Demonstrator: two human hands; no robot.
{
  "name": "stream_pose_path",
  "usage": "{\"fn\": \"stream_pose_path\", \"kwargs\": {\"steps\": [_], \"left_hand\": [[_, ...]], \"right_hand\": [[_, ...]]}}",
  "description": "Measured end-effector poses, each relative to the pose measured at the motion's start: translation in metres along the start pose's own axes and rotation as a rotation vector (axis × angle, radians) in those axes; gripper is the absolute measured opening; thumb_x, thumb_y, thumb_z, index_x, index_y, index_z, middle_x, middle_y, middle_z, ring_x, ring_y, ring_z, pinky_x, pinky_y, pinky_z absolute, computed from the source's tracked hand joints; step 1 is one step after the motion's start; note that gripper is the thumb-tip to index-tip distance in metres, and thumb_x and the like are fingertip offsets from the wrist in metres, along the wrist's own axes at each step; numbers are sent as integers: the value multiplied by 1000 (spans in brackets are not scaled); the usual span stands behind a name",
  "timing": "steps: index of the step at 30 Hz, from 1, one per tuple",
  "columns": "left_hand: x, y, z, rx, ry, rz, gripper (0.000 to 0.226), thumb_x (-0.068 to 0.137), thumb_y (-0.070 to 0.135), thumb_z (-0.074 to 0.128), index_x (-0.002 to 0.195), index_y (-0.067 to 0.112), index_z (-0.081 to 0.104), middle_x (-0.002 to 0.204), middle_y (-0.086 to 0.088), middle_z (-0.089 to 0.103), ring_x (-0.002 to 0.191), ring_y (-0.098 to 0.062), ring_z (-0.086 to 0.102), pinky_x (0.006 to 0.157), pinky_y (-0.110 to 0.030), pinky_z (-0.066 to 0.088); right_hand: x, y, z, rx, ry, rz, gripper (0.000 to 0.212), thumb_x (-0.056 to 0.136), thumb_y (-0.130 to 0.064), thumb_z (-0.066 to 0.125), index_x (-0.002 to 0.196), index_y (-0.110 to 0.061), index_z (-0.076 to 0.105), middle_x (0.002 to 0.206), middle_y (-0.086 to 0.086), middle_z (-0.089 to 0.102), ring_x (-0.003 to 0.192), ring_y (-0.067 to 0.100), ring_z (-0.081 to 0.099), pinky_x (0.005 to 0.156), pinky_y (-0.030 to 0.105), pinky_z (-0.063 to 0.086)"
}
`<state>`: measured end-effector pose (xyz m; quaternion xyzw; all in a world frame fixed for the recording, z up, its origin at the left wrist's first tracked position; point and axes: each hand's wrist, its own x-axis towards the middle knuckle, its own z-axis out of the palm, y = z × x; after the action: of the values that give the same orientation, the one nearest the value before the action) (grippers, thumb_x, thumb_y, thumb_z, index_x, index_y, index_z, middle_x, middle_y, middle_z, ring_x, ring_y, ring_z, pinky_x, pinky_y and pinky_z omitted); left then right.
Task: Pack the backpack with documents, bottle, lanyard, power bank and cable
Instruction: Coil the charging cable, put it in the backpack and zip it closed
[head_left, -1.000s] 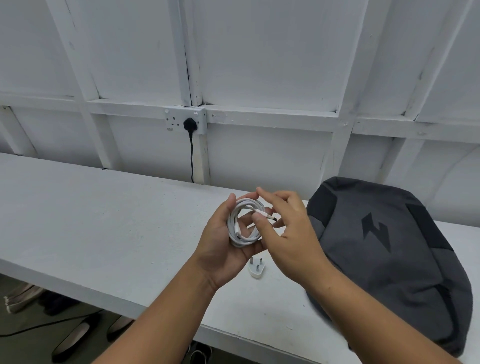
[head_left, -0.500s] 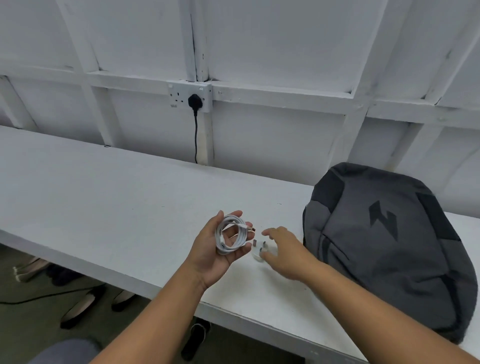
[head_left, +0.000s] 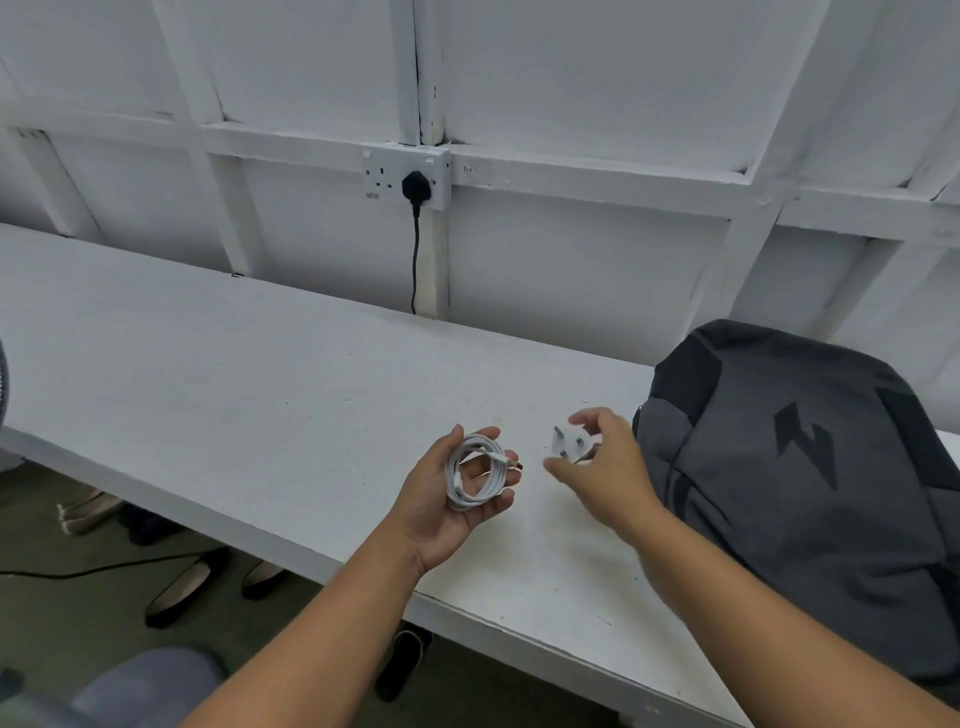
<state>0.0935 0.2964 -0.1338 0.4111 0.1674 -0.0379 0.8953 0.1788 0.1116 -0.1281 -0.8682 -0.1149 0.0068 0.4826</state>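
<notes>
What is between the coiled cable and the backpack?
The right hand, holding a white plug; the head view shows this.

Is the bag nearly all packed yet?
Maybe nearly. Done: no papers, bottle, lanyard or power bank show on the table, so they may be inside the backpack, though its inside is hidden. In hand: the left hand holds the coiled cable, and the right hand pinches a white plug. Left: the cable has to go into the backpack.
</notes>
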Motion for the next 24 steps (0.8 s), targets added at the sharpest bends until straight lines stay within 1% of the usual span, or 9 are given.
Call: {"fn": "stream_pose_path", "kwargs": {"steps": [3, 6, 9, 11, 13, 16, 18, 21, 24], "left_hand": [[3, -4, 1, 15, 2, -21, 42, 103, 42, 44, 121, 11, 68, 106, -18, 73, 85, -28, 73, 76, -39, 58], [6, -8, 7, 28, 21, -36, 41, 103, 41, 47, 121, 10, 67, 104, -18, 73, 83, -29, 73, 75, -40, 59], [5, -11, 16, 20, 19, -42, 40, 102, 40, 50, 121, 10, 67, 107, -16, 73, 86, -26, 73, 78, -41, 58], [4, -9, 20, 16, 7, -49, 39, 103, 40, 48, 120, 11, 69, 110, -14, 74, 93, -24, 73, 77, -39, 58], [3, -8, 21, 0, 6, -46, 42, 104, 41, 47, 122, 11, 71, 115, -13, 74, 104, -25, 72, 83, -40, 57], [4, -8, 21, -34, -11, -37, 46, 103, 43, 48, 127, 11, 70, 130, -13, 69, 121, -26, 66, 96, -40, 54], [1, -6, 24, -21, -15, -44, 47, 105, 44, 44, 127, 13, 70, 130, -10, 70, 121, -24, 66, 94, -38, 55], [-4, -4, 31, 0, -32, -47, 47, 105, 43, 40, 126, 12, 68, 124, -7, 73, 112, -21, 71, 86, -38, 55], [-5, -3, 33, -40, -32, -38, 43, 103, 42, 46, 119, 10, 70, 109, -9, 77, 93, -20, 75, 75, -37, 56]], "right_hand": [[-8, -27, -9, 113, 105, -143, 47, 78, -10, 83, 116, -27, 61, 117, -5, 48, 101, 7, 55, 76, 16, 54], [-19, -49, -3, 24, 99, -338, 61, 84, 4, 72, 135, -24, 59, 117, -7, 52, 107, -11, 50, 84, 6, 48], [-31, -55, 13, -83, -5, -460, 75, 83, 15, 59, 145, -27, 50, 124, -7, 54, 110, -9, 47, 97, 11, 45], [-37, -50, 22, -167, -65, -460, 77, 86, 11, 54, 150, -31, 42, 138, -6, 47, 120, -6, 42, 104, 10, 39], [-45, -42, 29, -207, -139, -438, 77, 92, 2, 51, 155, -35, 29, 152, -9, 33, 137, 1, 33, 112, 19, 38], [-55, -37, 34, -231, -222, -470, 68, 99, -10, 40, 158, -36, 18, 163, -15, 12, 152, -1, 3, 120, 16, 19], [-55, -34, 36, -300, -231, -553, 69, 99, -1, 33, 159, -33, 19, 163, -16, 9, 152, -3, -6, 121, 13, 4], [-51, -26, 36, -296, -152, -595, 73, 97, 11, 38, 156, -31, 30, 163, -13, 21, 153, -1, 8, 124, 20, 9], [-50, -28, 36, -216, -43, -612, 58, 98, 5, 52, 147, -25, 47, 152, 1, 50, 148, 8, 33, 125, 31, 18]]}}
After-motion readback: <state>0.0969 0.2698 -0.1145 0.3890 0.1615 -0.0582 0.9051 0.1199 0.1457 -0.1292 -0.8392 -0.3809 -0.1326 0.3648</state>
